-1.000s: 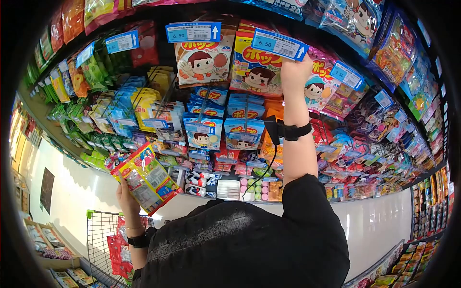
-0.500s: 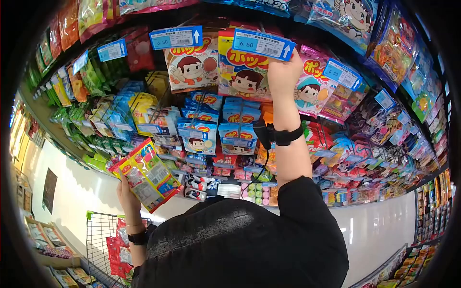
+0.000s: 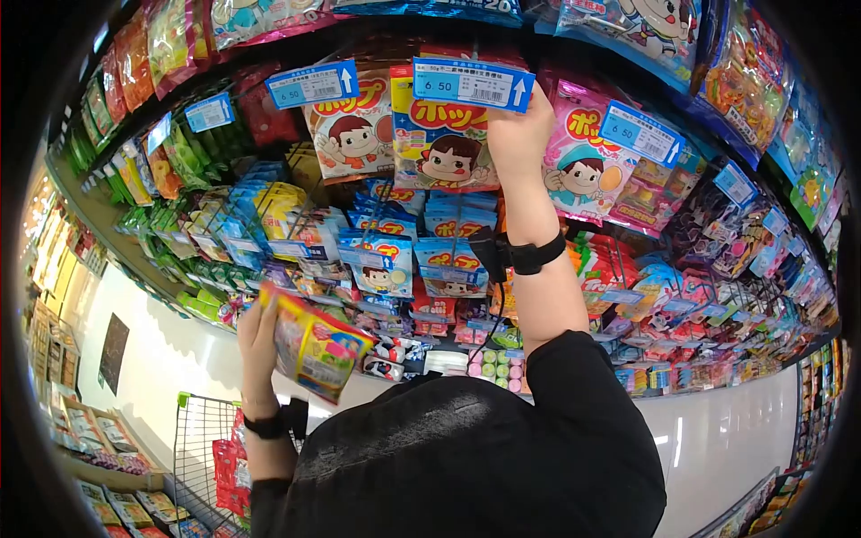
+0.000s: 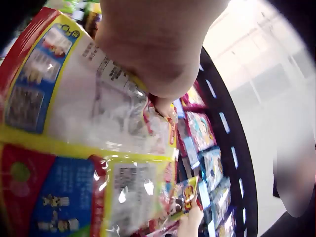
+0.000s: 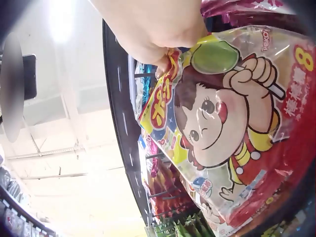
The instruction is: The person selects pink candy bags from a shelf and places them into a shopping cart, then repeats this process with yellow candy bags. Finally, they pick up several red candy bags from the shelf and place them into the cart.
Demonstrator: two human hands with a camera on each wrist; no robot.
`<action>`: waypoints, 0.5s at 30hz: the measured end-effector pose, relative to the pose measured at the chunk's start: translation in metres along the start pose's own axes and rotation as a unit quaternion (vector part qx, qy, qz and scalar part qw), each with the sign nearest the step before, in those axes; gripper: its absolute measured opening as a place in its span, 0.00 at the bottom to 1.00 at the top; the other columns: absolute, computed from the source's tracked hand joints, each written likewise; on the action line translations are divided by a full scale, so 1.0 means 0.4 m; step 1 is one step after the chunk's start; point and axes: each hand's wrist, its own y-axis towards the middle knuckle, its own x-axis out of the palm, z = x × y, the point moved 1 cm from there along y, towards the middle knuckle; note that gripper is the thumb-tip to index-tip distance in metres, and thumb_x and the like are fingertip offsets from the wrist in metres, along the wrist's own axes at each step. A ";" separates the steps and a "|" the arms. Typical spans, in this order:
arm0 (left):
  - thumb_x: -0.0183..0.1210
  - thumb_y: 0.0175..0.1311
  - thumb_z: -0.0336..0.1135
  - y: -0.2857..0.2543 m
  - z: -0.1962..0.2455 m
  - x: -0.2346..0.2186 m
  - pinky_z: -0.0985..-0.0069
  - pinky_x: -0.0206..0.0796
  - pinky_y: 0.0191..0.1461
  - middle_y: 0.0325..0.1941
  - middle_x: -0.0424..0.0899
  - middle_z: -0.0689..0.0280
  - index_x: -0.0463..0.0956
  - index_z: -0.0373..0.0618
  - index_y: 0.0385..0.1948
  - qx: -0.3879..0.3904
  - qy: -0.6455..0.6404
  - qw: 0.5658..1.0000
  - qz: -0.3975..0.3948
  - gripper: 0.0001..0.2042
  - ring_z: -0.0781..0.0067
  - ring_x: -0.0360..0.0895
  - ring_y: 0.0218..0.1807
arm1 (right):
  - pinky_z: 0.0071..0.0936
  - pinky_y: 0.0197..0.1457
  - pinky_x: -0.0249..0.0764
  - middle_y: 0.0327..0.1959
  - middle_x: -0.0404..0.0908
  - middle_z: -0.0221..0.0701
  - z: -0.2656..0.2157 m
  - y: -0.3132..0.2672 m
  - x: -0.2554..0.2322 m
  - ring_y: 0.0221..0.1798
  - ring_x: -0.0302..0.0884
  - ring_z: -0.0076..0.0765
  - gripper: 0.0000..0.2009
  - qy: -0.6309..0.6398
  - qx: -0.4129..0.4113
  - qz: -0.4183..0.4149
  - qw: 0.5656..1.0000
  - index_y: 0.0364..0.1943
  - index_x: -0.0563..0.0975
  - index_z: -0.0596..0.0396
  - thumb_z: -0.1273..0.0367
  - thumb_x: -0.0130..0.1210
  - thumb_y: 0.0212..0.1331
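My left hand (image 3: 258,345) grips the top of a red-and-yellow candy bag (image 3: 318,348), which hangs tilted below the fingers. In the left wrist view the printed back of this bag (image 4: 74,133) fills much of the frame. My right hand (image 3: 520,139) reaches up to the rack and pinches the top edge of a lollipop bag (image 5: 217,123) with a cartoon child on its front. A blue-and-white price tag (image 3: 473,83) reading 6.50 hides part of the fingers and the bag's top in the head view.
A brown-and-white lollipop bag (image 3: 352,134) hangs to the left, a pink one (image 3: 583,175) to the right. Smaller blue bags (image 3: 375,264) hang below. A wire shopping cart (image 3: 193,453) with red packets (image 3: 231,471) stands at lower left.
The left hand and its bag have shifted right, and the bag has turned to a steeper tilt. The right hand stays at the rack, slightly further left in view, with more of the pink bag showing.
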 end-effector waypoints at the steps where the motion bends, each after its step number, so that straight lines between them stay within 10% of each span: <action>1: 0.48 0.62 0.31 0.050 0.107 0.035 0.80 0.61 0.35 0.25 0.73 0.63 0.72 0.35 0.33 0.047 0.001 0.999 -0.003 0.08 0.77 0.69 0.29 | 0.19 0.37 0.70 0.27 0.80 0.32 0.000 0.001 -0.002 0.35 0.77 0.20 0.07 -0.010 -0.010 -0.009 1.000 0.31 0.75 0.60 0.80 0.54 0.46; 4: 0.46 0.63 0.32 0.190 0.281 0.133 0.78 0.63 0.35 0.30 0.77 0.60 0.69 0.37 0.47 0.207 0.044 0.977 -0.021 0.14 0.76 0.72 0.30 | 0.18 0.41 0.69 0.31 0.80 0.29 0.012 0.003 -0.015 0.36 0.76 0.21 0.10 -0.028 0.029 -0.041 0.998 0.34 0.76 0.60 0.81 0.52 0.46; 6: 0.47 0.63 0.35 0.242 0.398 0.187 0.76 0.64 0.38 0.32 0.78 0.58 0.66 0.38 0.51 0.049 0.065 0.984 -0.158 0.17 0.75 0.75 0.34 | 0.18 0.41 0.69 0.30 0.81 0.29 0.014 0.005 -0.016 0.36 0.76 0.21 0.09 -0.019 0.037 -0.043 0.998 0.34 0.76 0.60 0.81 0.53 0.45; 11: 0.48 0.65 0.42 0.385 0.389 0.360 0.79 0.62 0.37 0.28 0.77 0.61 0.68 0.37 0.47 0.171 -0.123 0.977 -0.038 0.17 0.79 0.71 0.32 | 0.20 0.36 0.70 0.27 0.81 0.34 0.003 0.019 -0.023 0.34 0.78 0.24 0.08 0.004 0.039 -0.062 0.997 0.31 0.75 0.59 0.81 0.52 0.44; 15: 0.46 0.67 0.43 0.451 0.339 0.410 0.83 0.59 0.34 0.26 0.76 0.69 0.73 0.35 0.35 0.177 -0.238 0.951 -0.090 0.17 0.87 0.66 0.30 | 0.21 0.38 0.71 0.31 0.80 0.33 0.044 0.039 -0.036 0.35 0.77 0.24 0.09 0.028 0.091 -0.128 0.987 0.37 0.75 0.59 0.76 0.53 0.50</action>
